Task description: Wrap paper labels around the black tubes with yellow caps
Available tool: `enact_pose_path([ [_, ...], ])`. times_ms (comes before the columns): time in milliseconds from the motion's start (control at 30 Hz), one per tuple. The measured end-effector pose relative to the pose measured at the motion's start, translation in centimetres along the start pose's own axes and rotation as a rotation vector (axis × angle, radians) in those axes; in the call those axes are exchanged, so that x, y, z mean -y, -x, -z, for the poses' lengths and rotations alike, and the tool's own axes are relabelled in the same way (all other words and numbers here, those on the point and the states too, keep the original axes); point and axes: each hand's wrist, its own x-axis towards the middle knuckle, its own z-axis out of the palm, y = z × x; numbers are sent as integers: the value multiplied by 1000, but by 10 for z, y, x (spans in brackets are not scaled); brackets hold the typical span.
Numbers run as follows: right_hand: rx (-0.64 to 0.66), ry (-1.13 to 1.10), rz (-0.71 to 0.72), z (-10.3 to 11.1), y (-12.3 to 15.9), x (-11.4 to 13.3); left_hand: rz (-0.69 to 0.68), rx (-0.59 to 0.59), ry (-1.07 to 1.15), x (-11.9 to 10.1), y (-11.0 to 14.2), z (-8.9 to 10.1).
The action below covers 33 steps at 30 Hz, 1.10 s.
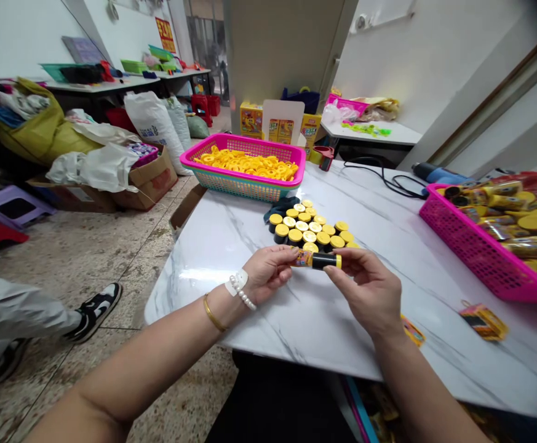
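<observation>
Over the near part of the marble-patterned table point(231, 246), both hands hold the two ends of one small item. My left hand point(268, 271) is closed, pinching a printed wrapper sleeve point(303, 258) between thumb and fingertips. Out of the sleeve's right side extends a black tube point(324, 261) with a yellow cap, lying level. My right hand point(369, 286) grips the capped end with thumb below and fingers above. Just beyond stands a cluster of upright black tubes with yellow lids point(302, 226), packed close together.
A pink-and-teal basket point(245, 184) of yellow plastic pieces stands at the back left. At right, a pink basket point(475, 252) holds wrapped tubes, with a blue heat gun point(441, 174) behind it. Printed wrappers point(484, 321) lie nearby. Another person's shoe point(95, 312) is at left.
</observation>
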Motion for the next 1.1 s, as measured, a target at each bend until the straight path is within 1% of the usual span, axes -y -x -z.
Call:
enact_pose_path([
  [67,3,21,25,0,1,2,-19,9,-38,3,-1,1],
  [100,-3,-14,16,-1,1,3,-23,18,-47,4,-1,1],
  [200,-15,-217,-50,-4,0,6,19,45,-37,5,-2,1],
  [267,-1,-281,-79,-7,0,7,61,44,1,3,-1,0],
  [333,1,-255,-87,-8,1,7,69,30,56,1,0,-2],
  [400,-3,-185,-76,-9,3,5,50,24,105,-1,1,-3],
  [533,40,-28,32,-7,5,0,40,34,117,-3,3,-3],
  [633,64,75,136,-5,6,-2,11,35,40,-1,2,0],
  [700,71,119,155,-4,6,-2,-33,45,-63,0,2,2],
  [800,86,82,76,-3,6,0,-86,71,-225,0,3,3],
  [900,129,-106,-39,-5,8,3,-111,75,-303,0,5,2],
  [967,172,-199,-86,-6,9,3,-112,76,-319,0,5,1],
  [1033,200,-210,-89,-5,9,3,-103,85,-335,1,6,1],
  [1100,195,-169,-53,-3,9,2,-122,67,-374,0,6,1],
])
